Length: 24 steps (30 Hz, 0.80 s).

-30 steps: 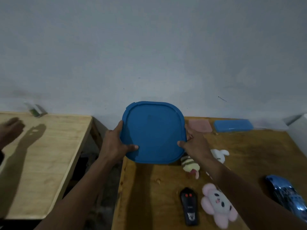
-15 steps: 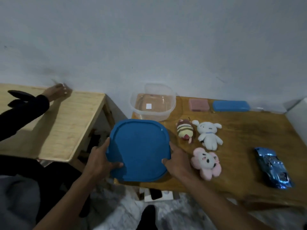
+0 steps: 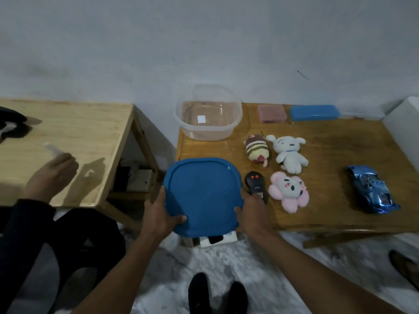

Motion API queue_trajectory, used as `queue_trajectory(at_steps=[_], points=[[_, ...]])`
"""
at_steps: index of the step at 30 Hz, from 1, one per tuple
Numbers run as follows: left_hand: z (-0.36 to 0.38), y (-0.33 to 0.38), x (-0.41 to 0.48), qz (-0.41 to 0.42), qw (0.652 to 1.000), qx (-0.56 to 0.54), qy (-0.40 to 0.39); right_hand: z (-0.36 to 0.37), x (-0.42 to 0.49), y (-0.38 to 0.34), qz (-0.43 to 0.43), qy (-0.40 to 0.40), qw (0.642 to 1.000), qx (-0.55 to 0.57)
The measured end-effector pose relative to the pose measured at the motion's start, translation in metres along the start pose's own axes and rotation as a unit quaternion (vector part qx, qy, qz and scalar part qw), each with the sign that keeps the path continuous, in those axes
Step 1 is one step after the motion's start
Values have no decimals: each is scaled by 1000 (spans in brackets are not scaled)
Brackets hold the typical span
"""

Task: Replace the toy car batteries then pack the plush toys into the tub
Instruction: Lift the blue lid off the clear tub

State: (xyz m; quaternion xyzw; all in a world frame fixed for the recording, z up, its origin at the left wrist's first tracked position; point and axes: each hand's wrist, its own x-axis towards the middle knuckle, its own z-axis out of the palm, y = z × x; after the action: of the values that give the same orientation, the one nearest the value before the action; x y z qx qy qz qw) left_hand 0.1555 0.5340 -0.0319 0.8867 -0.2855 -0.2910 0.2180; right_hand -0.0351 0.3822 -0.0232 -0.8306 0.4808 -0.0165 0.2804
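I hold a blue lid [image 3: 201,196] over the near left corner of the brown table [image 3: 328,141]. My left hand [image 3: 159,215] grips its left edge and my right hand [image 3: 251,211] grips its right edge. The clear tub [image 3: 208,114] stands open at the table's back left. Three plush toys lie in the middle: a striped bee [image 3: 257,148], a white dog [image 3: 288,153] and a pink flower-shaped one [image 3: 288,191]. A black remote [image 3: 255,183] lies beside the lid. The shiny blue toy car [image 3: 371,189] sits at the right.
A pink box [image 3: 271,113] and a blue case [image 3: 314,112] lie against the wall. A white box [image 3: 405,123] stands at the far right. Another person's hand [image 3: 51,175] hovers over a light wooden table [image 3: 74,141] on the left.
The lid has come off the tub and down toward the table's near left corner. The view has tilted down, so the remote and floor show. The other person's hand has moved nearer.
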Motion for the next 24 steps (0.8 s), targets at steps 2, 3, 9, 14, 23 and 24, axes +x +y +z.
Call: queue_trajectory(at_steps=[2, 3, 9, 14, 23, 24], points=[[2, 3, 5, 8, 1000, 6, -5, 2, 4, 3, 2, 15, 1000, -16], [3, 6, 7, 7, 1000, 3, -10, 3, 7, 5, 7, 21, 1000, -23], [1, 17, 18, -4, 999, 6, -40, -3, 9, 3, 37, 14, 996, -76], [-6, 16, 14, -14, 1000, 0, -19, -11, 5, -2, 40, 31, 997, -54], [-18, 96, 23, 203, 976, 0, 77, -77, 43, -4, 29, 170, 984, -44], [-17, 111, 26, 223, 972, 2, 72, -86, 50, 1, 31, 177, 983, -49]])
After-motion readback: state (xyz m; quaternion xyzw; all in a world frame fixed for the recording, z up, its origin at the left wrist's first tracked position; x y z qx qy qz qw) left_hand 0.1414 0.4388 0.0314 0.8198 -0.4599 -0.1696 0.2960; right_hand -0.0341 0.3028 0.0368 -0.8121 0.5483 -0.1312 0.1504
